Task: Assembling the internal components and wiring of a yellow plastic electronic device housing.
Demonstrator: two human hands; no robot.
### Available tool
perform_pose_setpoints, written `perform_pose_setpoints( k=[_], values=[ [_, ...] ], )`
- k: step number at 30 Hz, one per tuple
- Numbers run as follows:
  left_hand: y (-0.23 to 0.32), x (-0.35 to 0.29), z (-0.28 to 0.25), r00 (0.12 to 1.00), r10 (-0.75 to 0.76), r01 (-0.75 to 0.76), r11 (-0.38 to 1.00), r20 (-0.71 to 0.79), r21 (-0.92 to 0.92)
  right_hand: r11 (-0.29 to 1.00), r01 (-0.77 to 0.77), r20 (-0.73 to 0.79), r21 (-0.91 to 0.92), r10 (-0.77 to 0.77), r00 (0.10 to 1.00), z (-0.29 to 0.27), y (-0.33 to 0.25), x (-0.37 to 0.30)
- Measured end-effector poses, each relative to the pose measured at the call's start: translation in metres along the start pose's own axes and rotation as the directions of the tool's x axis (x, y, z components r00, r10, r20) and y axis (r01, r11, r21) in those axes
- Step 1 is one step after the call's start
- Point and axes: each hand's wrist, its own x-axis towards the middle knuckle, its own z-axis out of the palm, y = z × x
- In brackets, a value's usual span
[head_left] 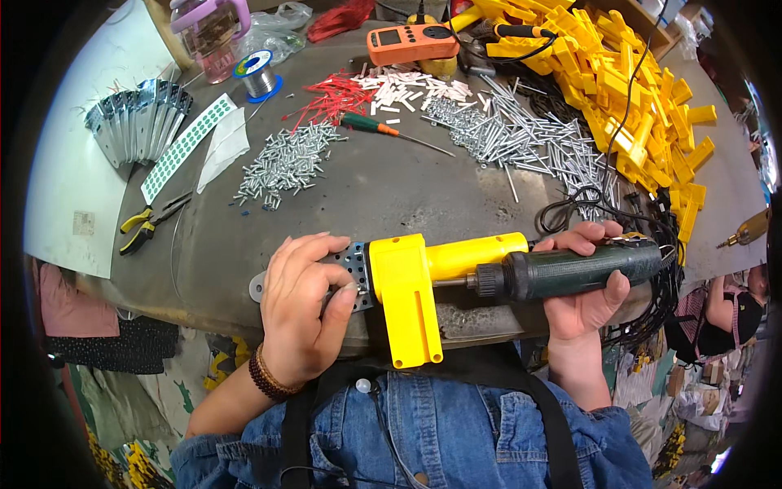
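My left hand (308, 301) is closed around a perforated metal plate (353, 265) that joins the left side of a yellow plastic housing (406, 301). A yellow tube-like handle sticks out of the housing to the right. My right hand (582, 281) grips a dark green electric screwdriver (582, 270), held level with its chuck toward the housing. Its thin bit reaches the housing's right side below the handle; the bit's tip is hidden. Both hands are at the table's near edge, in front of my denim jacket.
Small screws (289, 163), long screws (529, 134) and yellow plastic parts (627, 90) lie in piles. A green-handled screwdriver (391, 130), an orange meter (407, 42), yellow-black pliers (151, 222), a solder spool (259, 77) and metal plates (138, 122) lie around. Black cables (660, 301) hang at right.
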Motion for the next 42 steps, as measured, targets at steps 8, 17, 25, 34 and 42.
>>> perform_pose_setpoints(
  k=[8,17,25,34,42],
  values=[
    [0.0009,0.0012,-0.0020,0.999,0.029,-0.030,0.999,-0.015,-0.044,0.999,0.009,0.041,-0.046,-0.007,0.999,-0.0002,0.0005,0.0008],
    [-0.0013,-0.0015,-0.0009,1.000,-0.010,0.009,1.000,-0.025,-0.012,1.000,-0.001,0.035,-0.001,0.001,0.999,0.0028,0.0069,0.0012],
    [-0.0007,-0.0015,-0.0012,0.999,-0.006,0.005,1.000,-0.045,-0.021,1.000,0.003,0.022,-0.005,-0.003,1.000,0.0045,0.0076,0.0003],
    [-0.0016,-0.0012,0.0006,0.997,0.024,-0.025,0.999,-0.071,-0.027,0.999,0.013,0.046,0.033,-0.015,0.999,0.0026,0.0085,-0.0010],
    [-0.0045,-0.0017,-0.0028,0.999,0.028,-0.029,0.998,-0.038,-0.050,0.999,0.007,0.032,0.033,-0.008,0.999,0.0048,0.0097,-0.0008]
  ],
)
